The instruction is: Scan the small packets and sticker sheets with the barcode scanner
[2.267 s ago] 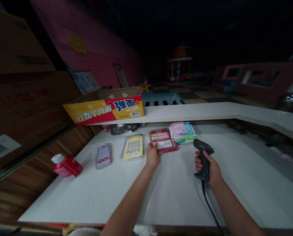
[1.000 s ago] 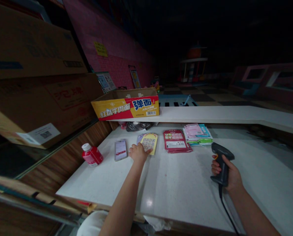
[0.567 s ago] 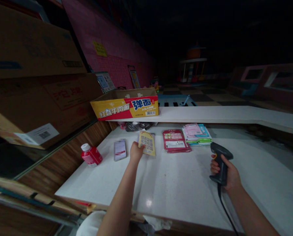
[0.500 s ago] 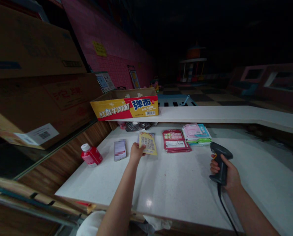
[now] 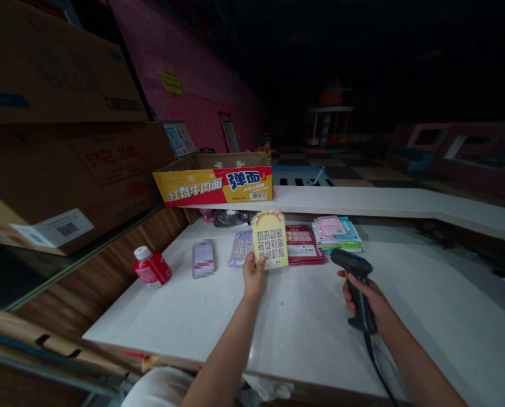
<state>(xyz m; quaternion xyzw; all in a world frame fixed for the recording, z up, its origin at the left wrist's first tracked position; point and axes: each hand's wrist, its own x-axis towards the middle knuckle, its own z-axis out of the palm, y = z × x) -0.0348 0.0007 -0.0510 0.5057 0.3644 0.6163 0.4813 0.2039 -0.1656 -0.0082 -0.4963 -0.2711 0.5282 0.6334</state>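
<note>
My left hand (image 5: pixel 253 275) pinches the lower left corner of a yellow card (image 5: pixel 270 240), printed with a grid of small pictures and held up facing me. Partly behind it on the white counter (image 5: pixel 303 328) lies a purple card or packet (image 5: pixel 240 249) with a similar grid. To its right, a stack of dark red packets (image 5: pixel 305 246) is partly covered by the yellow card. My right hand (image 5: pixel 368 299) is closed round the handle of a black barcode scanner (image 5: pixel 356 288), raised above the counter with its head tilted left and its cable hanging down.
A red bottle with a white cap (image 5: pixel 151 267) and a phone (image 5: pixel 203 258) are on the left. Pink, blue and green packets (image 5: pixel 339 232) are stacked behind the scanner. An open noodle carton (image 5: pixel 218 183) stands on the raised ledge (image 5: pixel 354 198); large cardboard boxes (image 5: pixel 74 181) fill the left side.
My left hand has lifted the yellow card rightward and turned it more upright, uncovering the purple one. The scanner in my right hand has moved left, towards the card.
</note>
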